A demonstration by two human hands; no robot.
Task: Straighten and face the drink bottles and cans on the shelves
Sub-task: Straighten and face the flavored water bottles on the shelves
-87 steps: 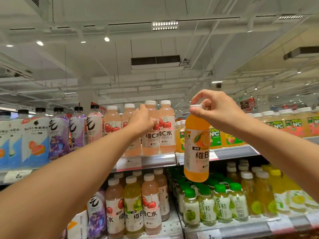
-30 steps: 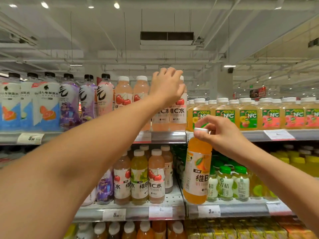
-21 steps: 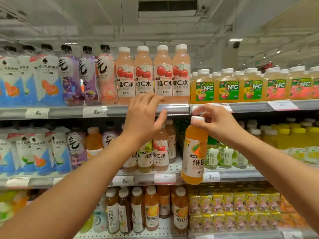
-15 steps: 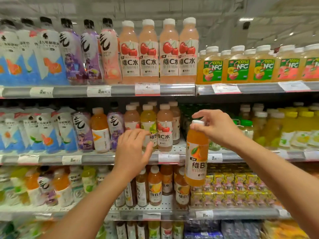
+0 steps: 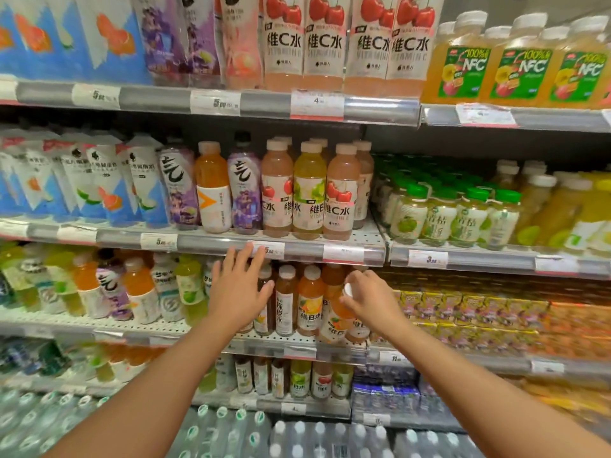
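My right hand [image 5: 370, 300] grips the white cap of an orange vitamin B bottle [image 5: 337, 320], which tilts at the front of the third shelf [image 5: 291, 350] among other orange and brown bottles [image 5: 309, 300]. My left hand [image 5: 236, 292] reaches in with spread, straight fingers and touches the brown bottles [image 5: 264, 302] just left of that group; it holds nothing. Above them, a row of cherry and lime drink bottles [image 5: 309, 193] stands on the second shelf.
The top shelf holds cherry vitamin C bottles [image 5: 347, 41] and NFC juice bottles [image 5: 515, 61]. Green-capped bottles [image 5: 453, 213] fill the right of the second shelf. Juice cartons [image 5: 496, 319] sit right of my hand. Water packs [image 5: 297, 438] lie at the bottom.
My view has dropped from the top shelf to the lower shelves. My right hand brought the orange bottle down into the third shelf. My left hand left the top row and reached the third shelf.
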